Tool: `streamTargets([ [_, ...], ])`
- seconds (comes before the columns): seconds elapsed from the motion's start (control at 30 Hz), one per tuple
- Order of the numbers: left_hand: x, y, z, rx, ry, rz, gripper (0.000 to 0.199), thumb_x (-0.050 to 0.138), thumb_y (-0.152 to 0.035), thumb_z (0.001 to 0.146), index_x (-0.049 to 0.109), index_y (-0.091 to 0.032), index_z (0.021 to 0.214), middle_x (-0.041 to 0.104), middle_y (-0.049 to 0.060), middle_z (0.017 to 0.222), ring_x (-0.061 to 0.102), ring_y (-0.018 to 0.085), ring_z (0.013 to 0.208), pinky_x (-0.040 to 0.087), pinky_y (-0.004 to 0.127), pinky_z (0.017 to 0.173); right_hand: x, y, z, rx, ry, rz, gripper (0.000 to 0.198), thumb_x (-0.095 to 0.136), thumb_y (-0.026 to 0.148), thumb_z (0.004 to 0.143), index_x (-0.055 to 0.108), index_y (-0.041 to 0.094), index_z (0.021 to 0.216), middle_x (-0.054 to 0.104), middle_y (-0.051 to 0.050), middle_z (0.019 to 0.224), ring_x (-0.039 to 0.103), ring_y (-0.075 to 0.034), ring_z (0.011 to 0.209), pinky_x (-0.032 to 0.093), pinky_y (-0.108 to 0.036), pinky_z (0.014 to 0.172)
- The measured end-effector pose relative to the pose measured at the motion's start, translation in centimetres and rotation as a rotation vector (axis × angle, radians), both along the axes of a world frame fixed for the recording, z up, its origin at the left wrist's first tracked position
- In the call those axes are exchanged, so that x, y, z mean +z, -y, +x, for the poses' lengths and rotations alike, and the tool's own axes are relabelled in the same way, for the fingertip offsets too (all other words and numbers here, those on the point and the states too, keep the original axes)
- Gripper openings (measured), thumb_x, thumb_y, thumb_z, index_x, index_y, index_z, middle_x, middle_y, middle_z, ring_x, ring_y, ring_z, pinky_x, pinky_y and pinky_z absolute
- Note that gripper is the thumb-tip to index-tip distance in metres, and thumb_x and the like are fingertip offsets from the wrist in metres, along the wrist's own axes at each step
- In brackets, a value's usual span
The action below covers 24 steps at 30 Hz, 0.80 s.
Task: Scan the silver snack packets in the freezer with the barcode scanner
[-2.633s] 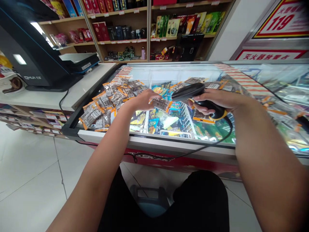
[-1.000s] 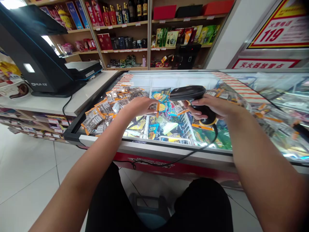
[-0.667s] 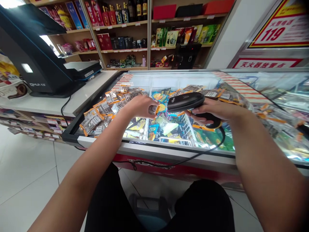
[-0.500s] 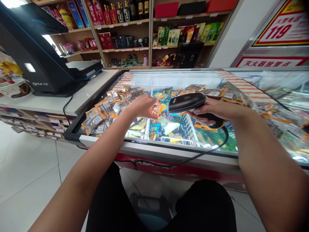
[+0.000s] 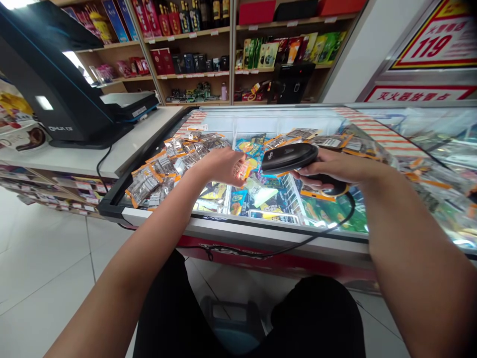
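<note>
As the head view shows, the left hand (image 5: 224, 166) holds a small packet (image 5: 242, 170) above the glass-topped freezer (image 5: 261, 233), its grip closed, thumb and fingers pinching the packet so that most of it is hidden. Reddish light lies on the exposed face. The right hand (image 5: 331, 166) has a full grip wrapped around the handle of a black handheld scanner (image 5: 288, 158), whose nose stands just beside the packet, apart from it.

Judged by its appearance, the packet is light and pliable, with slick film that could slide or crease under pressure; an edge hold, clear of the printed face, suits it best. The scanner appears to be rigid plastic, of modest weight, and is properly held at the handle; its cable (image 5: 353, 206) may drag, and a knock could harm it.

The scanner's nose points toward the left hand; the long axis of its head runs across the view, nearly level, with the handle slanting down and right. An orange end of the packet faces the scanner; its long axis cannot be determined. Loose packets (image 5: 160, 168) lie heaped on the freezer, left of the left hand.
</note>
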<state>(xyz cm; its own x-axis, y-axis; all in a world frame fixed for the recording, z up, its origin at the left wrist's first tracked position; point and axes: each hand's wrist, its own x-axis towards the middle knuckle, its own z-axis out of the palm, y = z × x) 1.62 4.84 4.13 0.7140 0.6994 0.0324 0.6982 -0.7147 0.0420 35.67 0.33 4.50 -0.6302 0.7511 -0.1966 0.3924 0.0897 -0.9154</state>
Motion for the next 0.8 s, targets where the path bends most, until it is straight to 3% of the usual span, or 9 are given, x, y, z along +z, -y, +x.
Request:
streamTargets([
  [0.2, -0.1, 0.2, -0.1, -0.032, 0.04, -0.015, 0.061, 0.083, -0.058, 0.085, 0.078, -0.02, 0.131, 0.084, 0.014, 0.114, 0.076, 0.032, 0.1, 0.057, 0.042, 0.087, 0.4, 0.3, -0.2, 0.001, 0.019, 0.021, 0.045, 0.083, 0.057, 0.098, 0.06, 0.021, 0.085, 0.056, -0.001, 0.063, 0.047, -0.011, 0.047, 0.038, -0.025, 0.04],
  [0.3, -1.0, -0.2, 0.1, 0.011, 0.146, -0.091, 0.067, 0.076, -0.06, 0.093, 0.07, -0.018, 0.145, 0.081, 0.018, 0.125, 0.075, 0.034, 0.108, 0.06, 0.045, 0.092, 0.5, 0.4, -0.2, -0.025, -0.021, 0.024, 0.039, 0.082, 0.054, 0.101, 0.063, 0.021, 0.092, 0.057, 0.0, 0.063, 0.048, -0.012, 0.047, 0.038, -0.026, 0.042],
  [0.43, -3.0, -1.1, 0.7, 0.12, 0.419, -0.152, 0.063, 0.053, -0.043, 0.109, 0.045, -0.014, 0.165, 0.07, 0.026, 0.15, 0.07, 0.035, 0.133, 0.059, 0.049, 0.113, 0.9, 0.6, -0.8, -0.199, -0.213, 0.052, 0.03, 0.084, 0.044, 0.097, 0.065, 0.021, 0.097, 0.055, 0.002, 0.063, 0.045, -0.011, 0.049, 0.037, -0.025, 0.046],
  [0.53, -3.8, -1.4, 0.6, 0.13, 0.526, -0.15, 0.055, 0.049, -0.028, 0.107, 0.044, -0.017, 0.161, 0.057, 0.026, 0.165, 0.061, 0.035, 0.151, 0.053, 0.051, 0.125, 1.4, 0.8, -1.4, -0.325, -0.337, 0.062, 0.031, 0.086, 0.041, 0.091, 0.061, 0.022, 0.09, 0.05, 0.004, 0.064, 0.039, -0.009, 0.05, 0.033, -0.024, 0.045],
  [0.67, -3.2, -0.8, -0.6, 0.002, 0.341, -0.183, 0.039, 0.059, -0.03, 0.103, 0.066, -0.02, 0.14, 0.065, 0.021, 0.15, 0.065, 0.039, 0.143, 0.054, 0.057, 0.125, 1.8, 1.2, -1.8, -0.444, -0.371, 0.059, 0.039, 0.088, 0.043, 0.089, 0.054, 0.024, 0.085, 0.046, 0.005, 0.065, 0.037, -0.008, 0.049, 0.032, -0.024, 0.044],
  [0.8, -3.0, 0.3, 0.4, -0.1, 0.212, -0.169, 0.055, 0.06, -0.038, 0.107, 0.064, -0.023, 0.159, 0.057, 0.02, 0.164, 0.062, 0.037, 0.152, 0.05, 0.053, 0.132, 1.9, 1.2, -1.9, -0.453, -0.381, 0.042, 0.043, 0.091, 0.045, 0.087, 0.054, 0.024, 0.089, 0.047, 0.006, 0.064, 0.038, -0.009, 0.049, 0.032, -0.023, 0.045],
])
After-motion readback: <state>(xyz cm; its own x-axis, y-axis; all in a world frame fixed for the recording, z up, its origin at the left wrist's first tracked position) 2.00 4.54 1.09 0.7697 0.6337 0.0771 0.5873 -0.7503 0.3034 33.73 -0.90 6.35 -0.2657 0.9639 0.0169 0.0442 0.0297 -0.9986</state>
